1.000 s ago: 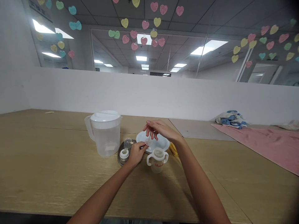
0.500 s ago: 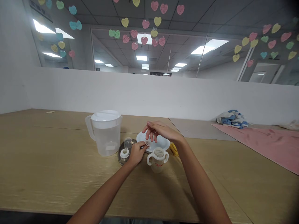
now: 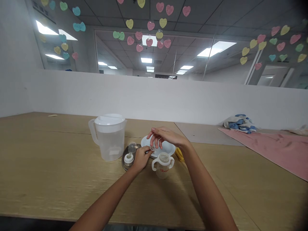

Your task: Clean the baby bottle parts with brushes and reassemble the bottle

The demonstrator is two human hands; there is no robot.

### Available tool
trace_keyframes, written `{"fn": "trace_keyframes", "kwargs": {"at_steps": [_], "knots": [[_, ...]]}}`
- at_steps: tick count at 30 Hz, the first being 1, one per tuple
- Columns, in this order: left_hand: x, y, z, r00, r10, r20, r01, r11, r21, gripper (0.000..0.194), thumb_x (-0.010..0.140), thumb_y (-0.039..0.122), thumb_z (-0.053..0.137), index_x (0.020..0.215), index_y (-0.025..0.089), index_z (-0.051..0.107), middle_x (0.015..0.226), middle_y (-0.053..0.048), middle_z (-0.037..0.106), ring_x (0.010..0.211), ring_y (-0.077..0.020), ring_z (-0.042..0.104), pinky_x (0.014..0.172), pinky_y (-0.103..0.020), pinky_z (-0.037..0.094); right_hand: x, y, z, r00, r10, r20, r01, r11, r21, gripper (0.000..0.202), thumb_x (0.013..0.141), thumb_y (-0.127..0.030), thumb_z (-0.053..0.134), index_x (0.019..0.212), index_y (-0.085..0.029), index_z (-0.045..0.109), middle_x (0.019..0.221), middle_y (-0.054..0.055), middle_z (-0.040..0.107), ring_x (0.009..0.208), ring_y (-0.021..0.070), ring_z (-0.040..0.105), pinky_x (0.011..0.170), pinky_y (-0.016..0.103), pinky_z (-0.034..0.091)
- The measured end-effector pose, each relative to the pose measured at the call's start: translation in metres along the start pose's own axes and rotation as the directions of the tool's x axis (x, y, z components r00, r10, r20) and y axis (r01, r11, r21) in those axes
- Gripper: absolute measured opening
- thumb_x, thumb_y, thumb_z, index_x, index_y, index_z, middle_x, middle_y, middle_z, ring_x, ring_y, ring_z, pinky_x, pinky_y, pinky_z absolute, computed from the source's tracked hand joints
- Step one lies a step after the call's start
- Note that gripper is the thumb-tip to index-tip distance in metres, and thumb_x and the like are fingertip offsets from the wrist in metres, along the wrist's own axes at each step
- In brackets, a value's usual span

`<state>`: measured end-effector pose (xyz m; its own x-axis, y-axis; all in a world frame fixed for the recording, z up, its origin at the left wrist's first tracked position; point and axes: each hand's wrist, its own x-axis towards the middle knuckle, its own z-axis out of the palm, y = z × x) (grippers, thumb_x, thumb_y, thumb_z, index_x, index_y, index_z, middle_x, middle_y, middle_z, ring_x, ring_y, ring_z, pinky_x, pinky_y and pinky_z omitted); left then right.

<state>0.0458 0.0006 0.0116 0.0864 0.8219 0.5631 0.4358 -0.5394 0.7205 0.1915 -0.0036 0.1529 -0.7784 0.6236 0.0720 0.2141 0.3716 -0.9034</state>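
Note:
My left hand (image 3: pixel 141 158) pinches a small clear round piece (image 3: pixel 152 148), which looks like a bottle nipple, over the near edge of a white bowl (image 3: pixel 169 149). Above it my right hand (image 3: pixel 166 134) hangs palm down with bent fingers, their tips at the clear piece. A thin line shows near those fingertips, too small to name. Just in front of the bowl stands an uncapped baby bottle (image 3: pixel 162 172) with two white handles and red lettering. To the left, a round metal tray (image 3: pixel 123 164) bears a white collar ring (image 3: pixel 128 158) and a clear dome cap (image 3: pixel 132 147).
A lidded clear plastic pitcher (image 3: pixel 111 141) stands left of the tray. Something yellow (image 3: pixel 179 154) lies beside the bowl, partly behind my right forearm. Farther right are a pink cloth (image 3: pixel 269 144) and a crumpled blue-and-white cloth (image 3: pixel 240 123). A white wall (image 3: pixel 154 99) closes off the table's back.
The whole view shifts very slightly. My right fingers change their bend a little; both hands stay at the clear piece over the bowl.

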Motion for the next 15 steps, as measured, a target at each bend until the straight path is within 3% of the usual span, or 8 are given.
{"fn": "trace_keyframes", "kwargs": {"at_steps": [15], "knots": [[-0.0004,-0.0020,0.0009,0.998,-0.054,-0.012,0.054,0.999,0.001,0.023,0.077,0.029,0.051,0.071,0.014,0.068,0.070,-0.004,0.067,0.067,-0.0154,0.056,0.062,-0.023,0.039,0.0014,0.0064,-0.0029,0.990,0.078,0.114,-0.075,0.997,-0.031,0.047,0.085,-0.057,0.042,0.100,-0.016,0.058,0.085,0.007,0.065,0.063,0.0107,0.058,0.052,0.022,0.046]]}}
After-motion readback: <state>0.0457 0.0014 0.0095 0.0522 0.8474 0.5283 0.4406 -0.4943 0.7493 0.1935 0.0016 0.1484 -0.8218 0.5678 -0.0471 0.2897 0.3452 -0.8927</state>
